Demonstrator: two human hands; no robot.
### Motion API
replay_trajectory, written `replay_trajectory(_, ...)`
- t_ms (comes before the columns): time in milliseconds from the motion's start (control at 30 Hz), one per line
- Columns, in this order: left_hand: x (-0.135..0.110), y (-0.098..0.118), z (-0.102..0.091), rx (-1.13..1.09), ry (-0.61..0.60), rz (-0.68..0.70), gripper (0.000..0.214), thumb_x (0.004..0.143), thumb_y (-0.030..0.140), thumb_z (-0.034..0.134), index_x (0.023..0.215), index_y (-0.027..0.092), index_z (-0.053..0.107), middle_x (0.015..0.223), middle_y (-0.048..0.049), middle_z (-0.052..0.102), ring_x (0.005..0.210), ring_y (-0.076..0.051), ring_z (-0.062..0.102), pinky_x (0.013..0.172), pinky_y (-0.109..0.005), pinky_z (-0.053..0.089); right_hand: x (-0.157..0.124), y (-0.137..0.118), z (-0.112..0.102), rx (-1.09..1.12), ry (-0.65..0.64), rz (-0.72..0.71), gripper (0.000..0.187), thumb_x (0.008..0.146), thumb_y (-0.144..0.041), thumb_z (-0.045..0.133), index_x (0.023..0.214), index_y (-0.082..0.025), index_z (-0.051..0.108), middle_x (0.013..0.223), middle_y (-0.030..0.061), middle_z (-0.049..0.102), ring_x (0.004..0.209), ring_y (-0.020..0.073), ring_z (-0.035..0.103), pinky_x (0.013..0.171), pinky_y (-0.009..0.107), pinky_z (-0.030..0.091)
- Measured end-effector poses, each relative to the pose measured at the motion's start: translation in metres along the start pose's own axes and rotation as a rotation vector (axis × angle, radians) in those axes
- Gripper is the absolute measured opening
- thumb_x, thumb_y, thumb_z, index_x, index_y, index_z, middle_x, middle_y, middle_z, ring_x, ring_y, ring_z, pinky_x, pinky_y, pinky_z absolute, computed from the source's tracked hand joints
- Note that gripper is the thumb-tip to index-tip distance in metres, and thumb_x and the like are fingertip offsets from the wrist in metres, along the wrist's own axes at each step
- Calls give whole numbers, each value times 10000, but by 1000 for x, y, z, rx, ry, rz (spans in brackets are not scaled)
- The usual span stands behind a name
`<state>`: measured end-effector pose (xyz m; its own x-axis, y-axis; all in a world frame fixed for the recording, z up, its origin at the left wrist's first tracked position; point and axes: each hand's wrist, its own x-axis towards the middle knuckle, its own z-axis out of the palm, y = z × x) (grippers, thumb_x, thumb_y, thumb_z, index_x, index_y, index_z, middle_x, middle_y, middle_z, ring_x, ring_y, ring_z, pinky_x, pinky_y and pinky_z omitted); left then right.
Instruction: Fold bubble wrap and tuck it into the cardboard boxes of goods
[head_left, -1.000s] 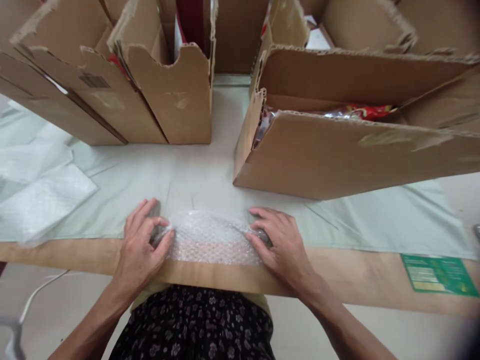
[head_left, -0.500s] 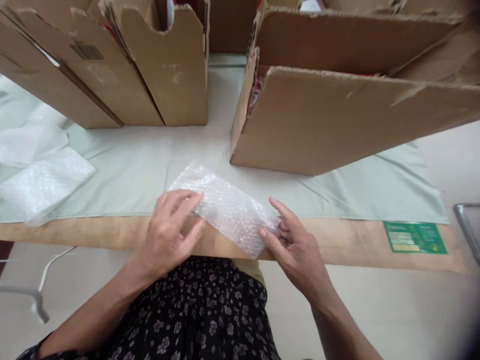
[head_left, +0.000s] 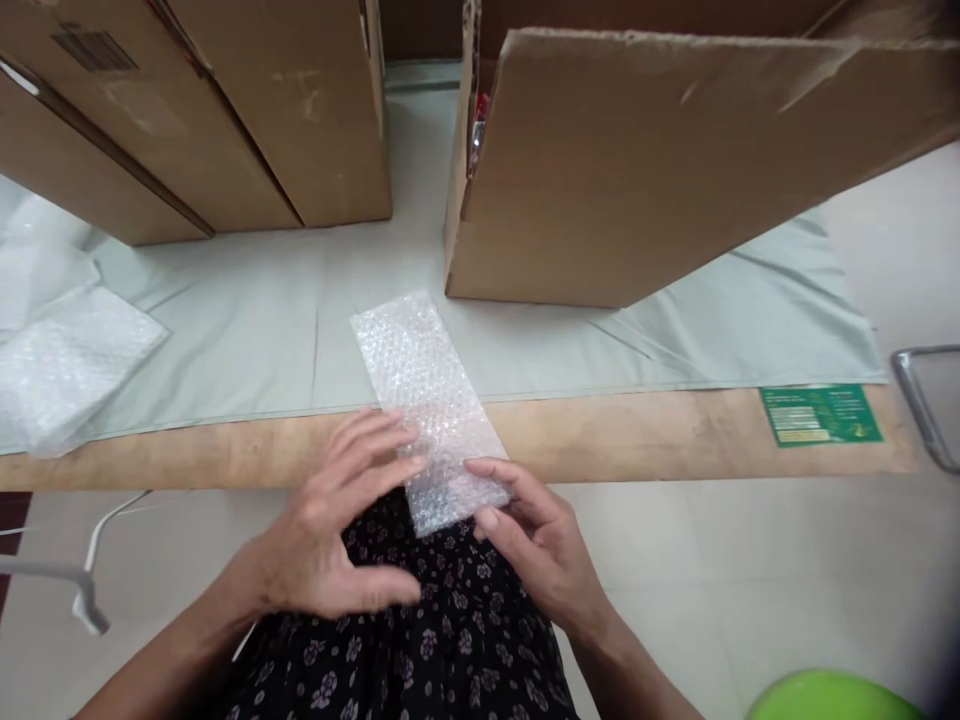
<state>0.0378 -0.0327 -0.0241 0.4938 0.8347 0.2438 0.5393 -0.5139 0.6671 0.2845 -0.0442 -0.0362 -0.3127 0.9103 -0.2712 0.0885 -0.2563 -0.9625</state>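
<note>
A clear bubble wrap bag [head_left: 439, 390] lies aslant over the table edge, its near end sticking out above my lap. My right hand [head_left: 536, 545] pinches its near right side between thumb and fingers. On the other side is my left hand [head_left: 349, 525], fingers spread and thumb apart, with the fingertips at the bag's left edge. Whether those fingertips press on it I cannot tell.
Cardboard boxes stand upright at the back left [head_left: 300, 130], and a larger open box [head_left: 600, 180] stands at the right. More bubble wrap [head_left: 82, 350] lies on the left. A green card [head_left: 821, 415] sits on the wooden table edge [head_left: 600, 435].
The bubble wrap bag has turned to lie more lengthwise and come nearer to me. My left hand has opened wider, and my right hand has shifted left and down. The view has tilted lower.
</note>
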Motion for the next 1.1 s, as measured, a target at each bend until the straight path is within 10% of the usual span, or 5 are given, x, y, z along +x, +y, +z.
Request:
replay_trajectory(267,1,2,32,203,434,-296,263,944,92,640,1186,185,686,959,-47,765,892,-202,681,832,-386,556,13,-11,-3,-138,45,-384,690,1040,-241,592,1651,-334,287,1349,104,704,1058,200,747,785,337,656)
replay_trajectory(567,11,-15,25,381,440,-310,478,976,236,671,1434,187,541,942,-41,723,905,-222,655,891,-411,536,61,-1,-3,-1201,94,-813,270,986,-96,580,1190,-200,722,1339,97,732,1336,304,611,976,451,528)
replay_trajectory(700,0,-5,20,352,440,-169,525,940,354,739,1413,220,555,1273,-125,690,1195,-296,643,1030,-487,531,64,-6,-4,-1170,64,-839,284,981,-63,556,1133,-221,737,1181,56,789,1191,249,671,974,418,484)
replay_trajectory(867,-4,1,22,291,355,-135,193,967,134,663,1152,185,684,943,-39,784,928,-219,690,878,-412,517,66,-20,-4,-1013,-20,-787,198,1028,-141,554,1098,-203,728,972,39,792,894,194,690,880,373,501)
replay_trajectory(1100,11,-15,21,346,376,-285,148,989,183,598,1052,165,731,876,-50,775,814,-216,644,797,-408,486,64,-17,-7,-1033,126,-904,214,996,-182,642,1192,-235,708,1164,67,761,1125,245,673,950,406,482)
